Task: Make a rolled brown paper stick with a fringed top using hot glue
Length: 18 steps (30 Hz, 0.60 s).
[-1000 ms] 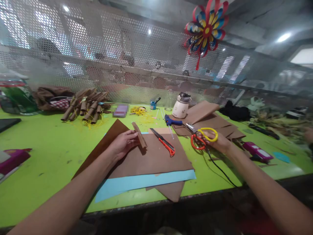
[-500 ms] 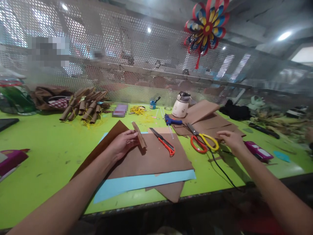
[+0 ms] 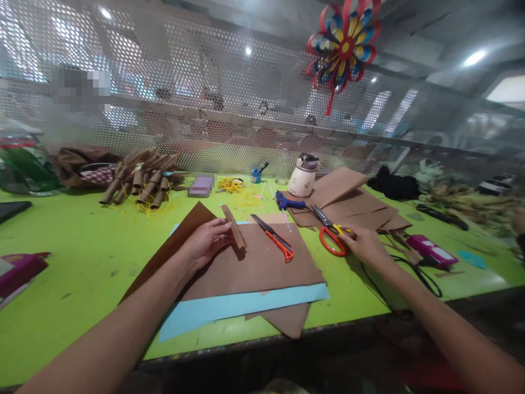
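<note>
My left hand [image 3: 211, 238] pinches a narrow folded strip of brown paper [image 3: 233, 227] above a larger brown paper sheet [image 3: 250, 276]. An orange-handled utility knife [image 3: 275, 239] lies on that sheet, to the right of the strip. My right hand [image 3: 363, 244] has its fingers closed at the yellow handle loop of a pair of scissors [image 3: 333, 231], covering most of the loop. The orange loop and the blades stay in view, the blades pointing away from me. Under the brown sheet sticks out a light blue paper strip [image 3: 246, 307].
A blue glue gun [image 3: 289, 202] lies behind the scissors, near a white bottle [image 3: 303, 178] and brown paper sheets [image 3: 361, 205]. Bundled paper rolls [image 3: 143, 183] and yellow string [image 3: 232, 185] sit at the back. A purple box-like item [image 3: 431, 251] and a black cord [image 3: 422, 276] are right.
My right hand has moved left, from beside the scissors onto their yellow handle. The black cord now curves farther to the right. My left hand and its paper strip have stayed put.
</note>
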{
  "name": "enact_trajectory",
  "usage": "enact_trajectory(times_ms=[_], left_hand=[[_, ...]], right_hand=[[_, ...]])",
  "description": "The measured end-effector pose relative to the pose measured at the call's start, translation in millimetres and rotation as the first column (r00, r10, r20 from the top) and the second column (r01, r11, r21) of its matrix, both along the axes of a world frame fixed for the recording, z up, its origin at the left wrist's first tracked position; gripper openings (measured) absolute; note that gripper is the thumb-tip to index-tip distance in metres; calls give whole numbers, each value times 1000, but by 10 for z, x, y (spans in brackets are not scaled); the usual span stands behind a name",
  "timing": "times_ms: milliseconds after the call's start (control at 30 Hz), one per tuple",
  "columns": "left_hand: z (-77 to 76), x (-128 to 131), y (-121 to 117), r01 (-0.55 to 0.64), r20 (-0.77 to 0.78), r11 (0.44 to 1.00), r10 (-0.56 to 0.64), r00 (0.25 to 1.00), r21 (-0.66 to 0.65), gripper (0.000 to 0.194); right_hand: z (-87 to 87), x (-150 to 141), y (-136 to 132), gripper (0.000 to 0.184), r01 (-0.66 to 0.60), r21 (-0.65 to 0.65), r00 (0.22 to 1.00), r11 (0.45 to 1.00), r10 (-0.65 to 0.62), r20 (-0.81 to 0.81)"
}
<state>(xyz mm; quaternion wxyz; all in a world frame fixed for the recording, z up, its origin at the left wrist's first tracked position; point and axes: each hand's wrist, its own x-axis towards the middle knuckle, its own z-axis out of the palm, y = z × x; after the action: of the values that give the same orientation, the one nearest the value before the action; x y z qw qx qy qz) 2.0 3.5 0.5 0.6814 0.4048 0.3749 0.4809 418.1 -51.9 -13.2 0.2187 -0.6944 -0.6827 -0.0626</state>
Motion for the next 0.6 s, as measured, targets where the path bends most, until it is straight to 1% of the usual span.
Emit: enact_trajectory(times_ms=[67,133,267,367,433,500,600], left_hand=[[-4,0,3,1,-1,1000,-1,1000,-3,7],[1,3,1,1,-5,1000,-1,1000,-6,7],[22,13,-6,-3,-20,1000,3,1000,-15,6],[38,17,-5,-10,-24,1000,10,1000,-21,7],[40,14,-1,-6,-27,1000,6,1000,-21,6],[33,7,4,-1,-30,1000,1,1000,-18,6],[14,-4,11,1,-30,1000,-1,1000,-10,6]], right_hand=[[-23,51,-83,29,-64,12,998,998,64,18],[-62,77,-187,27,-110,28,993,994,109,39],[-150,56,-352,27,-125,58,989,990,120,89],[-178,13,-386,27,-140,34,984,990,136,112],[-155,-7,-369,24,-121,19,987,992,118,106],[-90,-18,-317,24,-62,13,995,998,60,85],[52,-33,-161,31,27,-19,998,999,-26,54]])
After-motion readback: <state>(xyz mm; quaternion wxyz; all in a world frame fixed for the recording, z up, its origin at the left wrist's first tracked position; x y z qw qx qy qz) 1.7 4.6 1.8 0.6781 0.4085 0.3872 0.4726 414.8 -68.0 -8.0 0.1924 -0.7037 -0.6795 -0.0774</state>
